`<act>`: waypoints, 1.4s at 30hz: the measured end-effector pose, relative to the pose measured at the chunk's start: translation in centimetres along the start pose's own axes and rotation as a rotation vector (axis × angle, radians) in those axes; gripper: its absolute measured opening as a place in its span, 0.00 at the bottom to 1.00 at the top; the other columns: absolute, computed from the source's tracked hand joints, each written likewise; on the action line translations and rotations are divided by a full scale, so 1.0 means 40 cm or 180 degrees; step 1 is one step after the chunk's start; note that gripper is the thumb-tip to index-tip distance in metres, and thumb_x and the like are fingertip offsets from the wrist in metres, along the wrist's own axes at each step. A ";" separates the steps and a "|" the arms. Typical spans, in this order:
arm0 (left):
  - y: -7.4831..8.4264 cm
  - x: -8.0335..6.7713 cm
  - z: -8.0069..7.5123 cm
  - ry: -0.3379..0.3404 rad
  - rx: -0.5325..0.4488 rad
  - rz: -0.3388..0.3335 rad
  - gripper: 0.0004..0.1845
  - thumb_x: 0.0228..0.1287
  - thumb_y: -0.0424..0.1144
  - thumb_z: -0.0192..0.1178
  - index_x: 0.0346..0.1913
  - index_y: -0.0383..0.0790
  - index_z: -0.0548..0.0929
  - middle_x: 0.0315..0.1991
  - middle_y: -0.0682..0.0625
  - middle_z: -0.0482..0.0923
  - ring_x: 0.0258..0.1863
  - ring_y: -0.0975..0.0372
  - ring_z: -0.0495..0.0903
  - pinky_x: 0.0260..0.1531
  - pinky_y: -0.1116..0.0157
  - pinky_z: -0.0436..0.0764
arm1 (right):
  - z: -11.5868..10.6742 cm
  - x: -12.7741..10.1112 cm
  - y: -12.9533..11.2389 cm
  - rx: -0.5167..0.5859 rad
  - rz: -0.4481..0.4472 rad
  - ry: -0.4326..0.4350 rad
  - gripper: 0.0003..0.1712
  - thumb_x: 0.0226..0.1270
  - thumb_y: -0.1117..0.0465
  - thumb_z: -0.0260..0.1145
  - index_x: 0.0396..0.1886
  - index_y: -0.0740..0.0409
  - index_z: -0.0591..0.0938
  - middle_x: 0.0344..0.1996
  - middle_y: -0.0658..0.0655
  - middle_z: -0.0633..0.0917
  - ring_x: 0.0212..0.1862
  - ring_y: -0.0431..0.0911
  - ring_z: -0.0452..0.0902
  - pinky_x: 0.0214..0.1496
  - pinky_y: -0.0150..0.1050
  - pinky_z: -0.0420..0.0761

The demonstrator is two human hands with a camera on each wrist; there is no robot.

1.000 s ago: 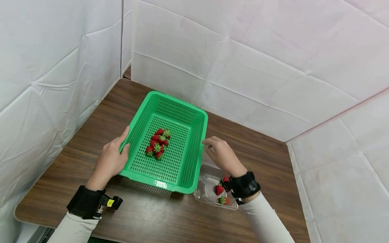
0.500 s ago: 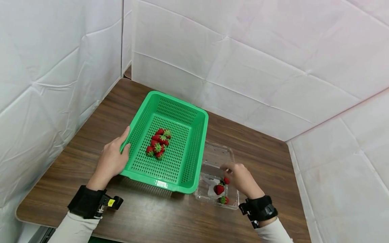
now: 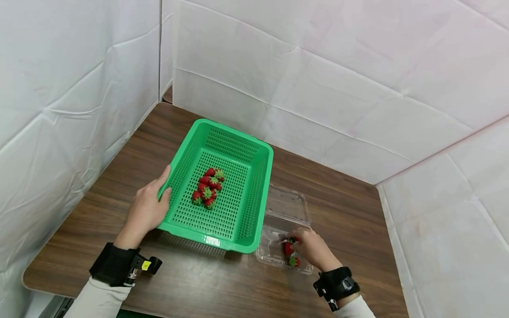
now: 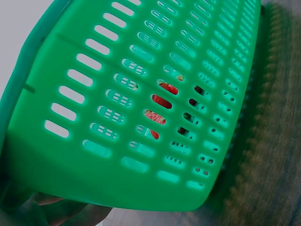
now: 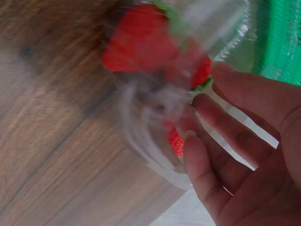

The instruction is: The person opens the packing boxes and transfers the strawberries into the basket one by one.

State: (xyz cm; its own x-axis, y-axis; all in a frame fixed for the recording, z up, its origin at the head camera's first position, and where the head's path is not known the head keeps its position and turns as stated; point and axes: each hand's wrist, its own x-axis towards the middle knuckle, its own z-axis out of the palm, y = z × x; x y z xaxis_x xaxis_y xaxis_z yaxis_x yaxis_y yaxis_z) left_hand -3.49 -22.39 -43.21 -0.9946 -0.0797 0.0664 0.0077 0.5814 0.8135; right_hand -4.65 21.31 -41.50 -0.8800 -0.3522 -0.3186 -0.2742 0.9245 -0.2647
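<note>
Reaching further into the clear clamshell (image 3: 284, 234), the right hand (image 3: 314, 251) has its curled fingers (image 5: 207, 122) touching, perhaps pinching, a strawberry (image 3: 288, 248) just left of them, nearer than the basket-gripping left hand (image 3: 147, 210).

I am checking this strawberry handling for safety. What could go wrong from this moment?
1. The right hand reaches into the light clear clamshell near the table edge; it might slide or tip.
2. Its fingers close on a soft strawberry; a hard pinch may bruise it.
3. The left hand holds the green basket by one rim only; a tilt could roll the berries inside.
</note>
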 end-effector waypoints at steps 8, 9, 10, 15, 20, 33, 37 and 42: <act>0.004 -0.003 -0.003 -0.0046 -0.0005 -0.0023 0.33 0.75 0.34 0.48 0.78 0.51 0.49 0.67 0.29 0.65 0.61 0.33 0.69 0.51 0.35 0.70 | 0.025 0.006 0.006 -0.0030 -0.0017 -0.0184 0.19 0.57 0.69 0.71 0.50 0.56 0.85 0.44 0.55 0.83 0.39 0.44 0.80 0.33 0.34 0.78; 0.005 -0.002 -0.003 -0.0052 -0.0004 -0.0025 0.33 0.75 0.34 0.48 0.78 0.51 0.49 0.67 0.29 0.65 0.61 0.33 0.68 0.51 0.35 0.70 | 0.028 0.008 0.006 -0.0072 -0.0034 -0.0165 0.19 0.57 0.69 0.71 0.49 0.56 0.85 0.44 0.55 0.83 0.40 0.44 0.80 0.34 0.35 0.79; 0.006 0.000 -0.003 -0.0056 -0.0004 -0.0028 0.33 0.75 0.35 0.47 0.78 0.51 0.49 0.67 0.29 0.65 0.61 0.33 0.68 0.51 0.35 0.70 | 0.031 0.010 0.007 -0.0112 -0.0068 -0.0140 0.19 0.56 0.69 0.72 0.49 0.56 0.85 0.43 0.55 0.82 0.41 0.45 0.80 0.35 0.36 0.79; 0.008 0.003 -0.003 -0.0055 -0.0013 -0.0038 0.33 0.75 0.35 0.47 0.78 0.51 0.49 0.68 0.28 0.64 0.62 0.33 0.67 0.53 0.34 0.68 | 0.040 0.018 0.004 -0.0223 -0.0162 -0.0027 0.15 0.54 0.71 0.73 0.43 0.59 0.86 0.38 0.54 0.80 0.41 0.46 0.79 0.38 0.39 0.81; 0.008 0.002 -0.002 -0.0032 -0.0023 -0.0007 0.33 0.75 0.35 0.47 0.77 0.50 0.50 0.67 0.28 0.65 0.61 0.33 0.68 0.51 0.35 0.70 | 0.039 0.021 -0.005 -0.0189 -0.0300 0.0039 0.14 0.53 0.71 0.73 0.41 0.61 0.85 0.37 0.55 0.81 0.40 0.46 0.80 0.36 0.36 0.81; 0.003 0.003 0.002 -0.0015 -0.0012 0.0022 0.33 0.75 0.35 0.47 0.77 0.50 0.50 0.67 0.28 0.66 0.60 0.33 0.69 0.51 0.34 0.70 | -0.028 0.014 -0.073 -0.0025 -0.0453 0.0156 0.14 0.59 0.66 0.71 0.46 0.61 0.83 0.37 0.53 0.83 0.34 0.41 0.79 0.32 0.29 0.78; 0.004 0.004 0.000 -0.0027 -0.0009 0.0003 0.33 0.75 0.34 0.47 0.78 0.50 0.49 0.67 0.28 0.65 0.61 0.33 0.68 0.52 0.34 0.69 | -0.047 0.014 -0.092 -0.0060 -0.0638 0.0312 0.14 0.59 0.63 0.71 0.45 0.59 0.83 0.36 0.51 0.81 0.34 0.40 0.78 0.34 0.30 0.78; 0.003 0.003 0.001 -0.0025 0.0001 0.0006 0.33 0.75 0.34 0.47 0.78 0.50 0.49 0.67 0.28 0.65 0.61 0.32 0.67 0.53 0.33 0.68 | -0.067 0.017 -0.126 0.0035 -0.0730 0.0360 0.11 0.61 0.62 0.70 0.43 0.54 0.83 0.37 0.48 0.79 0.36 0.38 0.78 0.38 0.32 0.81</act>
State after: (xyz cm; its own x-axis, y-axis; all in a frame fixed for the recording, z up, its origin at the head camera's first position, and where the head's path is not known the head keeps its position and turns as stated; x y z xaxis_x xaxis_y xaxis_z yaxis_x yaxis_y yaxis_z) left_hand -3.63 -22.30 -43.13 -0.9954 -0.0723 0.0635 0.0096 0.5818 0.8133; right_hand -4.89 16.80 -37.91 -0.8332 -0.5336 -0.1454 -0.4681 0.8204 -0.3283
